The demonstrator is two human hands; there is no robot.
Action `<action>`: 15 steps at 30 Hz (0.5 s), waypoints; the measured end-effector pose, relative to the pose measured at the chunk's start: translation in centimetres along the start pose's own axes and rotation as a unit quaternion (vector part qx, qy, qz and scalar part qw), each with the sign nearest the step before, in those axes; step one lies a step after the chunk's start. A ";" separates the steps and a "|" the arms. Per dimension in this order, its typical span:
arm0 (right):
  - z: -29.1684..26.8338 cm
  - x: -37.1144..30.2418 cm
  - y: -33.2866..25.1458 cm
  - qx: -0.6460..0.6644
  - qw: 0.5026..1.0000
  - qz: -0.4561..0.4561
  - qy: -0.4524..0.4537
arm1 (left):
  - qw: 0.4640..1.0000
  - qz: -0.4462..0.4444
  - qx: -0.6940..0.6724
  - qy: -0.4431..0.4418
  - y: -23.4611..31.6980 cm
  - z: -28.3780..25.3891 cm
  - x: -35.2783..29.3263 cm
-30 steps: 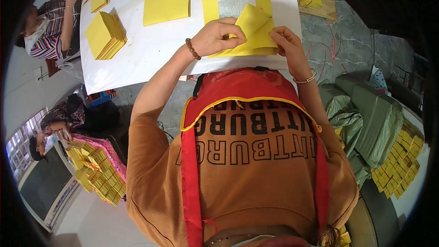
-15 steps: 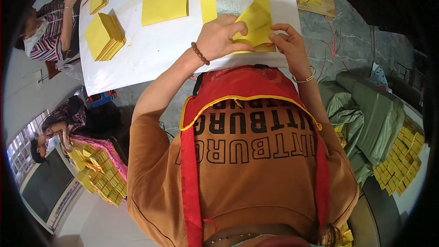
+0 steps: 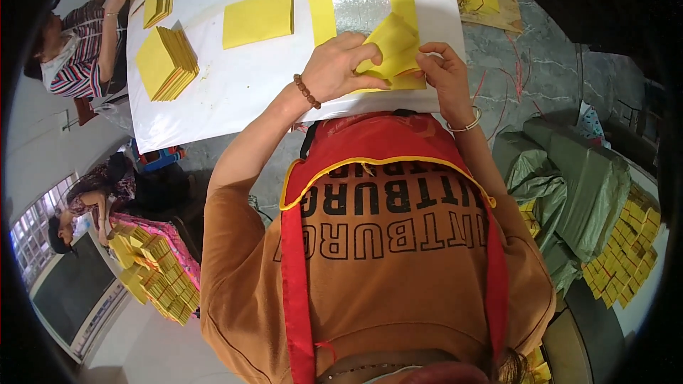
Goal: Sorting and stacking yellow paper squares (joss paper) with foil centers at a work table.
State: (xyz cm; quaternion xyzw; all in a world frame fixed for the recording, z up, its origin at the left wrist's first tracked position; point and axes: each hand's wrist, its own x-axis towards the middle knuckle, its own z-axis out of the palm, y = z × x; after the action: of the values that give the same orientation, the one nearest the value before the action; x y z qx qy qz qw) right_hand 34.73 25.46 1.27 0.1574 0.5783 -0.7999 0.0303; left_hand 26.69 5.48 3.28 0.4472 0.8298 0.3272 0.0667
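A yellow paper sheet (image 3: 321, 11) with a silver rectangle (image 3: 361, 6) in its middle lies at the near edge of the table. Over its lower right part a yellow flap of paper (image 3: 391, 41) is raised and creased. My left hand (image 3: 343, 65) holds that flap, its fingers curled in from the left and hiding part of the paper. At the right edge my right hand (image 3: 444, 75) pinches the paper between thumb and forefinger, and a bit of orange shows beside the fingertips. Whether the flap belongs to the same sheet I cannot tell.
On the white-covered table (image 3: 235, 85) sit a flat yellow packet (image 3: 258, 18) and fanned stacks of folded yellow paper (image 3: 160, 64). A co-worker (image 3: 85, 43) handles yellow paper at the far left. Another person (image 3: 99, 192) bends over bundles of yellow paper (image 3: 160, 270). Green plastic covers (image 3: 576, 178) lie at right.
The view has shifted slightly. The raised flap is bent a little differently in my left hand, and my right hand stays at the paper's right edge.
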 end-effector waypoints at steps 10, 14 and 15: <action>0.2 0.6 0.8 0.032 0.999 0.005 0.029 | 1.000 -0.001 -0.023 0.001 -0.1 0.1 -0.1; 0.4 0.4 0.6 0.031 0.999 -0.003 0.024 | 1.000 0.016 -0.023 -0.008 -0.3 0.0 -0.1; 0.4 0.4 0.8 0.028 0.999 -0.002 0.030 | 1.000 0.016 -0.023 -0.008 -0.3 0.0 -0.1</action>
State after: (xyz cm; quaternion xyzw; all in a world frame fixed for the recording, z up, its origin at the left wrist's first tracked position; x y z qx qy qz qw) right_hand 34.46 24.93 0.56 0.1811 0.5565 -0.8109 0.0065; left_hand 26.52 5.26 3.11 0.4610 0.8144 0.3436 0.0784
